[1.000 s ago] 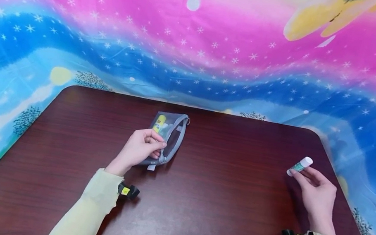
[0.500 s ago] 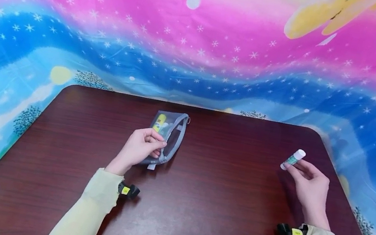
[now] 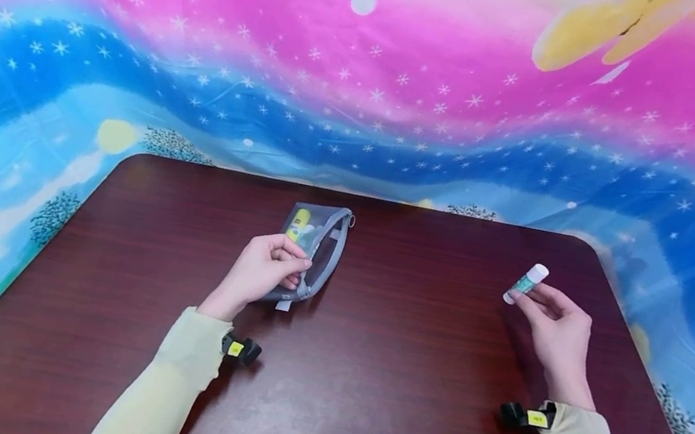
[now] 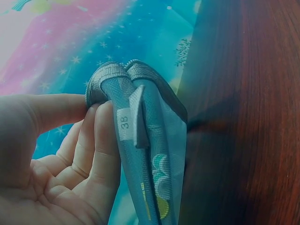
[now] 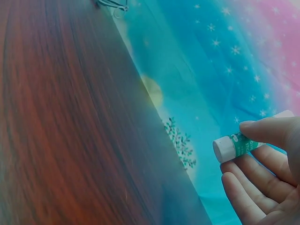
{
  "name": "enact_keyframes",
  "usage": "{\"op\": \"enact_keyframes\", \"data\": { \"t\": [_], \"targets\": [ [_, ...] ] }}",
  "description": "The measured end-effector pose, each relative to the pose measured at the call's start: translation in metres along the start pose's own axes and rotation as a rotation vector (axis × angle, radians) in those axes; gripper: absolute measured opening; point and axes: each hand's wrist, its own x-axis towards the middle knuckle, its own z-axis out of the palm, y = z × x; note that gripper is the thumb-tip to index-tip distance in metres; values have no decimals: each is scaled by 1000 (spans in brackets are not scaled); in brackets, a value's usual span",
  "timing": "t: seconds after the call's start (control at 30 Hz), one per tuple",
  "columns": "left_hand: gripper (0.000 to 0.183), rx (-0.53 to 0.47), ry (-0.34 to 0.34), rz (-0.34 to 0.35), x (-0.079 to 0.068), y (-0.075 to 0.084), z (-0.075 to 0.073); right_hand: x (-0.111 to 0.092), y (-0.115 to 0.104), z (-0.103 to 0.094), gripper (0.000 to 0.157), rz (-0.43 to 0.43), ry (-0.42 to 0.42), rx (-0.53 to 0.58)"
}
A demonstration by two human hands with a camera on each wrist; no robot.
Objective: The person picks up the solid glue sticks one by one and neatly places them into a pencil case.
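Note:
My left hand (image 3: 265,268) pinches the near edge of a grey mesh zip pouch (image 3: 325,275), whose zipper gapes toward the right. Through the mesh a yellow glue stick (image 3: 299,224) shows, with something whitish beside it. In the left wrist view, thumb and fingertips grip the pouch's zipper band (image 4: 101,79), and a tag marked 38 (image 4: 124,123) hangs on its end. On the right, my right hand (image 3: 557,328) holds a white and green glue stick (image 3: 525,283) between thumb and fingers, tilted, above the table. The right wrist view shows the thumb across its green label (image 5: 243,144).
A dark red-brown wooden table (image 3: 388,379) lies under both hands. Behind it and along its sides hangs a pink and blue patterned cloth (image 3: 405,126). Black cameras with yellow labels sit on both wrists, the left wrist camera (image 3: 242,350) close above the table.
My right hand has moved left and slightly away from me with the green glue stick, nearer the pouch. My left hand keeps its grip on the pouch in about the same place.

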Motion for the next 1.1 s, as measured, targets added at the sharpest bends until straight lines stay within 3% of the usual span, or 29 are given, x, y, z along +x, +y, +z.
{"op": "enact_keyframes", "data": {
  "t": [0.67, 1.1],
  "targets": [
    [15, -16, 10, 6, -1, 3, 2, 4, -18, 36, 41, -67, -98, 49],
    [16, -26, 9, 13, -1, 2, 2, 5, -32, 58, 42, -108, -161, 25]
  ]
}}
